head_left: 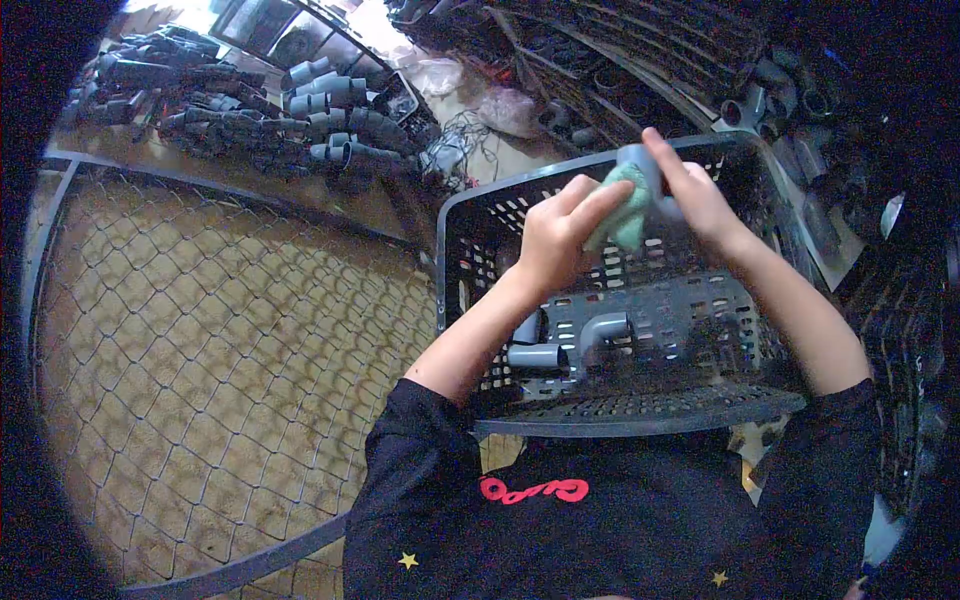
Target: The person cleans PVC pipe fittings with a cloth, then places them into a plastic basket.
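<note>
A black shirt (600,520) is seen nearest; beyond it, grey elbows (585,338) lie in a slotted crate (620,420); above the crate a grey fitting (636,158) is gripped by the right hand (700,200); a green cloth (625,215) is pinched against it by the left hand (555,240).

wire mesh panel (200,330), left | heap of grey pipe fittings (300,110), upper left | dark racks (620,60), top right | plastic bags (505,110), top centre
</note>
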